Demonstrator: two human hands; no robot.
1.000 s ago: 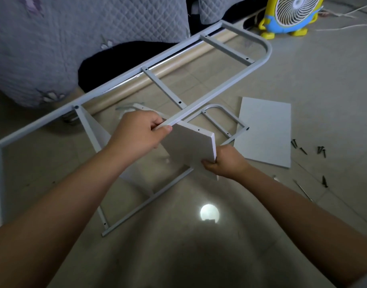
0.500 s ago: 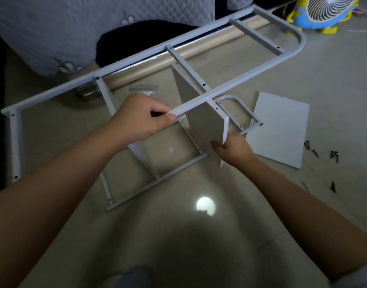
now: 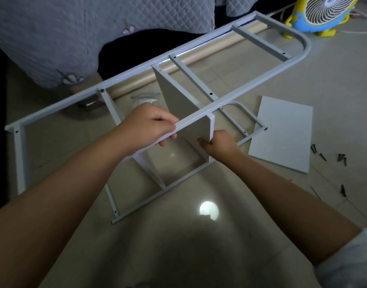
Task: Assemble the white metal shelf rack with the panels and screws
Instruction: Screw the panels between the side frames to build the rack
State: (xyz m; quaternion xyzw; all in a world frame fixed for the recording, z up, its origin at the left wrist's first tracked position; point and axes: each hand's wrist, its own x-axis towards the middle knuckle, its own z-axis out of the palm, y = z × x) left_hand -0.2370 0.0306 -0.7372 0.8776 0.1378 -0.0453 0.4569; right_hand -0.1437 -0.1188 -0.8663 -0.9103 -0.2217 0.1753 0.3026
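A white metal side frame point(image 3: 259, 79) with cross bars is raised off the floor. My left hand point(image 3: 146, 126) grips its near rail. Under that rail a white panel point(image 3: 179, 100) stands on edge, reaching to the frame's far rail. My right hand point(image 3: 219, 143) holds the panel's near bottom corner, thumb against its face. A second side frame point(image 3: 157, 193) lies flat on the floor beneath. Another white panel point(image 3: 284, 134) lies flat to the right. Several dark screws point(image 3: 328, 155) are scattered beside it.
A quilted grey cover point(image 3: 74, 34) hangs over furniture at the back, with a beige tube point(image 3: 178, 66) along its base. A yellow and blue fan point(image 3: 324, 13) stands at the top right. A clear bag point(image 3: 145, 96) lies behind my left hand. A thin tool point(image 3: 315, 192) lies on the floor at right.
The panel has swung from tilted flat to standing upright on edge beneath the raised frame's rail. My right hand followed its lower corner; my left hand kept its grip on the rail.
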